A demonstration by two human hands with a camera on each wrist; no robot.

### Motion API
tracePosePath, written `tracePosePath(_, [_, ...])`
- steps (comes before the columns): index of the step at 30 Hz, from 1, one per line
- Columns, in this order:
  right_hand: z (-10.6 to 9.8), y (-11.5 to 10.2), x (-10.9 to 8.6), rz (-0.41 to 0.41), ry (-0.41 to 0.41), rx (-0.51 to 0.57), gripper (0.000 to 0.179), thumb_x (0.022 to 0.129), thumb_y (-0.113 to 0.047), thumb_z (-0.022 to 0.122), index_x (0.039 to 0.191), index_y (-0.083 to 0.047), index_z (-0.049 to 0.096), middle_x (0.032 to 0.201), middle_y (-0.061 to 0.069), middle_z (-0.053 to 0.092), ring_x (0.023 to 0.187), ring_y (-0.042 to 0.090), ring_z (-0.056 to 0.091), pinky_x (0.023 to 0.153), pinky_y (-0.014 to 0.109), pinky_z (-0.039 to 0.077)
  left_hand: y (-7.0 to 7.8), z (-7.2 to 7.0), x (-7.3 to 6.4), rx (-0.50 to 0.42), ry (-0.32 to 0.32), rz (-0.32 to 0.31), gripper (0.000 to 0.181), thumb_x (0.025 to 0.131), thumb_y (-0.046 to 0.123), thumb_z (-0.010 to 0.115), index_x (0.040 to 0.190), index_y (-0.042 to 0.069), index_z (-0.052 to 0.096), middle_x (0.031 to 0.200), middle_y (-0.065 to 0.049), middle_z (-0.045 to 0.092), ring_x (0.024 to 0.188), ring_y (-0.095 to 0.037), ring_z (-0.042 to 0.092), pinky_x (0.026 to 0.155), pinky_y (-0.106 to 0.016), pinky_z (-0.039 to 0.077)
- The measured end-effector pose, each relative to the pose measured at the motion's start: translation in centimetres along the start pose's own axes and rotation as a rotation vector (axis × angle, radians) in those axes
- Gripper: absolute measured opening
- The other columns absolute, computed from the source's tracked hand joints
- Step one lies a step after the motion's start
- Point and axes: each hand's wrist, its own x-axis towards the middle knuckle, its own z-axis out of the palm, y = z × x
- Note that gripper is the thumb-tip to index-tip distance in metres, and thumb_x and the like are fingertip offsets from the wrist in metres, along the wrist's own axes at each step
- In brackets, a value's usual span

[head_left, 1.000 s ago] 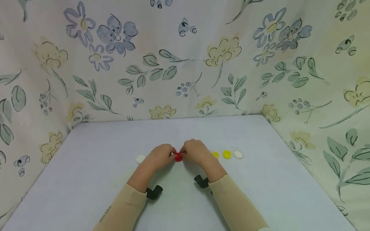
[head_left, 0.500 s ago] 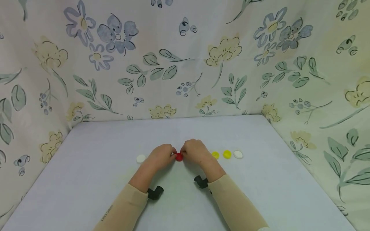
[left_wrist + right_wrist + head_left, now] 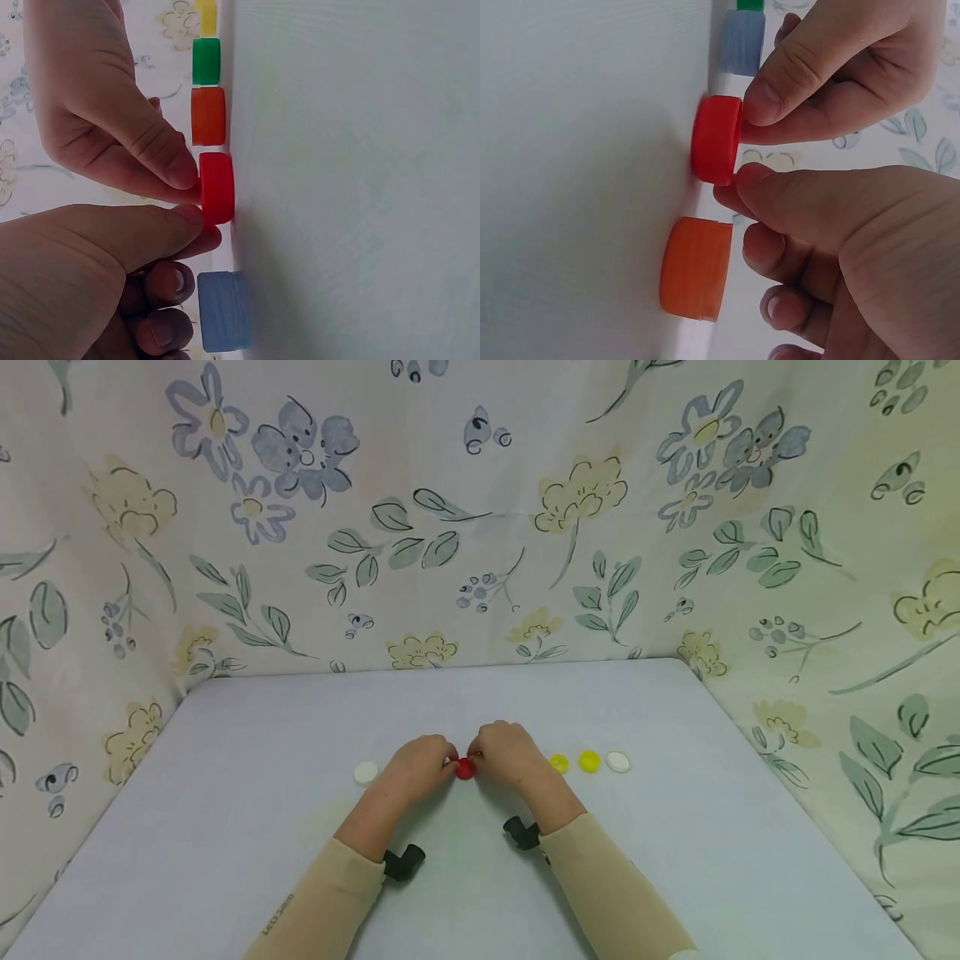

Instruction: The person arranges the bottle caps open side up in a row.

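A red bottle cap (image 3: 465,768) rests on the white table between the two hands, its open side facing up. My left hand (image 3: 416,768) pinches its left rim between thumb and forefinger. From the other side my right hand (image 3: 512,756) holds the right rim the same way, the fingertips of both hands close together. Beside the left hand's curled fingers stands a blue cap (image 3: 223,311), apart from the red one. An orange cap (image 3: 696,270) stands near the right hand's fingers. Both of these are hidden behind the hands in the head view.
The caps form a row across the table (image 3: 465,877). A white cap (image 3: 366,773) lies at the left; two yellow caps (image 3: 588,762) and another white cap (image 3: 617,762) lie at the right. A green cap (image 3: 207,61) stands past the orange one. Flowered cloth (image 3: 420,568) hangs behind.
The red cap has shifted very slightly to the right between the fingers since a second ago. Both hands stay almost still over it.
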Motion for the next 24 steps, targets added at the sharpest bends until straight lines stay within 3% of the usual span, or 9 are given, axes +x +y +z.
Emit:
tracePosePath(7, [-0.7,-0.7,-0.1,-0.019,0.038,-0.026,0.016,0.088,-0.017,0.063,0.098,-0.016,0.076,0.089,-0.006,0.068,0.082,0.013,0.060,0.075,0.028,0.048,-0.1,-0.9,-0.4,0.016,0.054,0.015,0.010,0.088,0.011,0.061,0.090,0.009,0.071,0.079,0.003,0.061,0.075,-0.016,0.057,0.074,-0.032,0.049])
tracePosePath(14, [-0.2,-1.0,-0.2,-0.035,0.020,-0.029,0.018,0.088,-0.021,0.062,0.098,-0.017,0.076,0.092,-0.005,0.068,0.083,0.015,0.059,0.076,0.030,0.048,-0.3,-1.4,-0.8,0.019,0.065,0.017,0.011,0.089,0.014,0.061,0.092,0.009,0.071,0.084,0.001,0.063,0.081,-0.018,0.060,0.077,-0.035,0.049])
tracePosePath(19, [-0.7,-1.6,-0.6,-0.011,0.053,-0.017,0.019,0.088,-0.026,0.063,0.101,-0.017,0.075,0.091,-0.005,0.067,0.085,0.016,0.057,0.079,0.032,0.047,-0.9,-2.1,-1.6,-0.034,0.101,-0.031,0.007,0.089,0.016,0.063,0.086,0.012,0.067,0.080,0.004,0.060,0.075,-0.014,0.055,0.072,-0.032,0.047])
tracePosePath(24, [-1.8,-3.4,-0.3,0.040,0.005,0.023,0.024,0.087,-0.031,0.066,0.106,-0.018,0.073,0.099,-0.004,0.066,0.088,0.016,0.056,0.083,0.035,0.046,-2.4,-2.9,-3.2,-0.083,0.077,-0.124,0.015,0.088,0.021,0.065,0.098,0.010,0.067,0.089,0.000,0.061,0.078,-0.015,0.053,0.074,-0.034,0.046])
